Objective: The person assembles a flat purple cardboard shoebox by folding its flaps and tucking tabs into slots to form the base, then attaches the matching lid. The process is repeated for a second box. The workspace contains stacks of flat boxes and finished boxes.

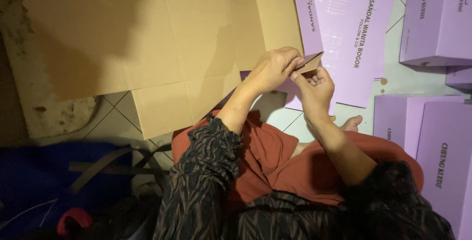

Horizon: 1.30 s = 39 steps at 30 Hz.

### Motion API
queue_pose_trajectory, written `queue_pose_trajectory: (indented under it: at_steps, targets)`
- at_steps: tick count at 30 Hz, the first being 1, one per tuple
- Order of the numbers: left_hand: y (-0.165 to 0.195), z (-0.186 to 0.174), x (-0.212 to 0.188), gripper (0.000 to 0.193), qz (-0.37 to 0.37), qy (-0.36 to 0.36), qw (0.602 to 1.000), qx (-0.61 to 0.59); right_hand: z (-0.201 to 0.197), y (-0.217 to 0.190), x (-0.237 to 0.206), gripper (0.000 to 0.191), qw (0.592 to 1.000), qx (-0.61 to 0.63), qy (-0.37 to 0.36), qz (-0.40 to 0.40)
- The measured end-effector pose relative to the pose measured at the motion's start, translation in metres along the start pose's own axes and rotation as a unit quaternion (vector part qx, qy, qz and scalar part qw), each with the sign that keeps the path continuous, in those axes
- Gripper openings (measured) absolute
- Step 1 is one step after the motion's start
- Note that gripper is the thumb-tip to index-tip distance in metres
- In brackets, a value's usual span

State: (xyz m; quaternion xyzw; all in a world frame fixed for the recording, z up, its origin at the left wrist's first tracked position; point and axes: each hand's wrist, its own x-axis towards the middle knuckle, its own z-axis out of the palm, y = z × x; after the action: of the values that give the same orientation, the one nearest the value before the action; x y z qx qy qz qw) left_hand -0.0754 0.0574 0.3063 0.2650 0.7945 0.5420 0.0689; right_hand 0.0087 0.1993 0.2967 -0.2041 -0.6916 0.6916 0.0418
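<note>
Both hands meet over the lap: left hand (273,68) and right hand (314,90) each pinch a small flap (310,62) of the flat lilac carton sheet (344,28), which runs away from them toward the top of the view. A big brown cardboard sheet (147,38) sprawls to the left, folded lilac boxes (437,18) crowd the right on the tiled floor (115,122).

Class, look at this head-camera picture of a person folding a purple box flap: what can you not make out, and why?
1. Flap of the flat purple box: its fold line is covered by the left hand and right hand.
2. Finished purple boxes: cut off by the right edge.
3. Blue bag: too dark to identify surely.
4. Brown cardboard sheet: top cut off.
</note>
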Motion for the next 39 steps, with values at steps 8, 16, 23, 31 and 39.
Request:
queue_pose_trajectory:
  at_steps: [8,16,23,31,39]
  targets:
    - [0.004,-0.003,-0.001,0.023,-0.043,-0.015,0.995,-0.093,-0.003,0.000,0.004,0.021,1.000,0.026,-0.008,-0.002]
    - [0.004,0.007,-0.004,0.015,0.018,0.067,0.997,-0.035,0.001,-0.003,-0.001,0.021,0.999,-0.006,0.029,-0.023]
    - [-0.005,0.011,-0.001,0.014,-0.031,0.052,0.996,-0.065,0.000,-0.006,0.002,0.022,1.000,0.006,0.019,-0.021]
    - [-0.016,0.012,0.000,0.018,-0.020,0.010,0.986,-0.165,-0.002,-0.010,0.001,0.017,0.998,-0.012,0.054,-0.020]
    - [-0.012,0.014,-0.003,0.015,-0.039,0.083,0.990,-0.102,-0.006,-0.004,0.003,0.010,0.999,-0.022,0.037,-0.004]
